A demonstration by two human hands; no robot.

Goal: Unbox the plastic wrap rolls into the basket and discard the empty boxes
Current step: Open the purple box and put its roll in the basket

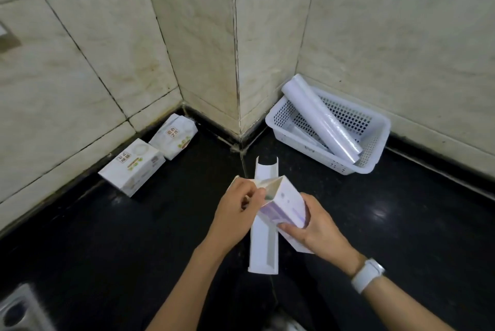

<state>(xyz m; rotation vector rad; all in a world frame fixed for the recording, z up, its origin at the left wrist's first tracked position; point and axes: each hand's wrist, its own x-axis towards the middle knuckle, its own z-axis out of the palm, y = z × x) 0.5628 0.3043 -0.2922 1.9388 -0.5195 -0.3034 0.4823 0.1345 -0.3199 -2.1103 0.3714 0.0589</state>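
Here the right hand clasps the box at its lower end, tilting the open mouth up so the left hand can pinch the flap. One roll lies slanted in the basket, far right on the table.

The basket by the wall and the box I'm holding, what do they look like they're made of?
The basket looks like white moulded plastic, slightly glossy, its walls and floor pierced with regular holes. The box, held by the left hand and right hand, looks like thin printed cardboard, matte, with a folded open end flap.
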